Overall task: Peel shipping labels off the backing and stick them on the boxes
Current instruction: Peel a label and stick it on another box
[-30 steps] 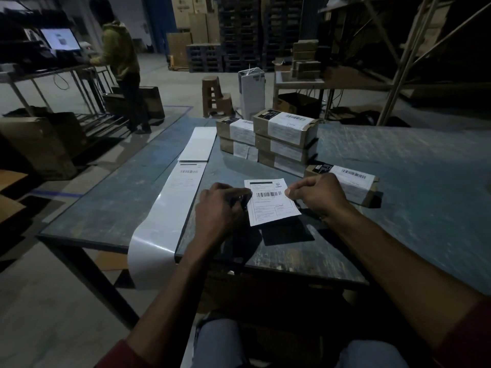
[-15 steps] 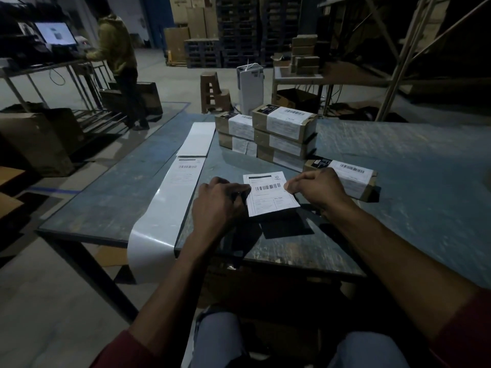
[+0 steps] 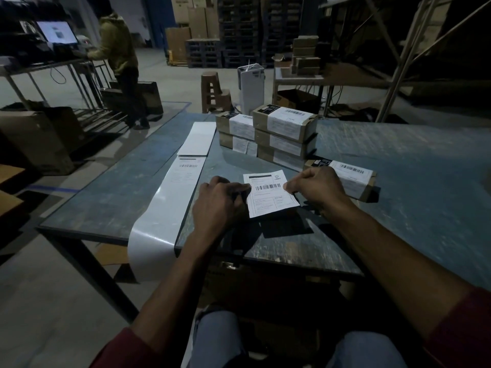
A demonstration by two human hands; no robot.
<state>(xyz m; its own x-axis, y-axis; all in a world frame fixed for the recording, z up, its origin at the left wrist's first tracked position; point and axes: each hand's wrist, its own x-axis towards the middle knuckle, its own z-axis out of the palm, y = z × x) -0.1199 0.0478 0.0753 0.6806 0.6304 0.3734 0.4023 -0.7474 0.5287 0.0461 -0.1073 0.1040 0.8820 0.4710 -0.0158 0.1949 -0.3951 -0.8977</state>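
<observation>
A white shipping label with a barcode is held flat a little above the table, casting a dark shadow beneath. My left hand pinches its left edge and my right hand pinches its right edge. A long strip of glossy backing paper runs along the table to the left and hangs over the near edge; one unpeeled label sits on it. Behind my right hand lies a single labelled cardboard box. Further back stands a stack of labelled boxes.
The blue-grey metal table stretches right and back. Another person stands at a desk with a lit monitor at far left. Cartons, pallets, a brown stool and a slanted metal ladder frame fill the floor beyond.
The label and both hands have kept nearly the same pose; the label has shifted slightly up and away from me. The view has tilted a little.
</observation>
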